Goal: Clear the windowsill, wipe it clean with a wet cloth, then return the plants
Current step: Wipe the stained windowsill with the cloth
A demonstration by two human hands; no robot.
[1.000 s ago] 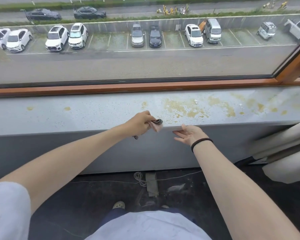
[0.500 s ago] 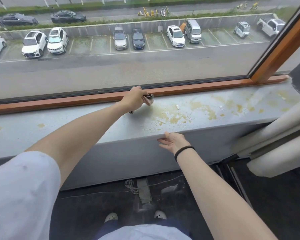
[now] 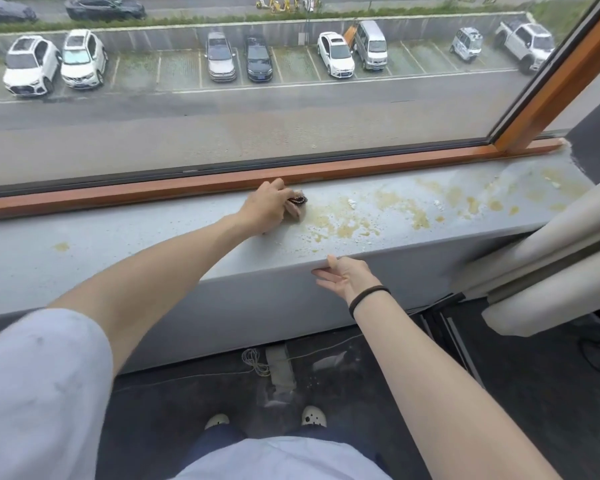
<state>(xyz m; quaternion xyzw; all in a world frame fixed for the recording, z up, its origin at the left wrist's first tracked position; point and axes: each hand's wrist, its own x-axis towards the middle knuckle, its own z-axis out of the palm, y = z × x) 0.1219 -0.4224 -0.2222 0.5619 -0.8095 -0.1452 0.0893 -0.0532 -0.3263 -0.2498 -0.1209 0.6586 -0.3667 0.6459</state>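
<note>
Hiding most of the cloth (image 3: 296,210) inside the left hand (image 3: 264,208); running the windowsill (image 3: 125,237) off the left edge; cutting off the curtain (image 3: 551,271) at the right edge.

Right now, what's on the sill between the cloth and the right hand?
In the head view, yellowish stains and white crumbs on the windowsill lie between the cloth, held by the left hand, and the right hand at the front edge.

We see a smooth gray windowsill (image 3: 153,244) with dried yellow stains (image 3: 347,223), a soft cloth (image 3: 297,209) bunched up on it, shiny orange wood on the window frame (image 3: 153,190), and clear glass.
</note>
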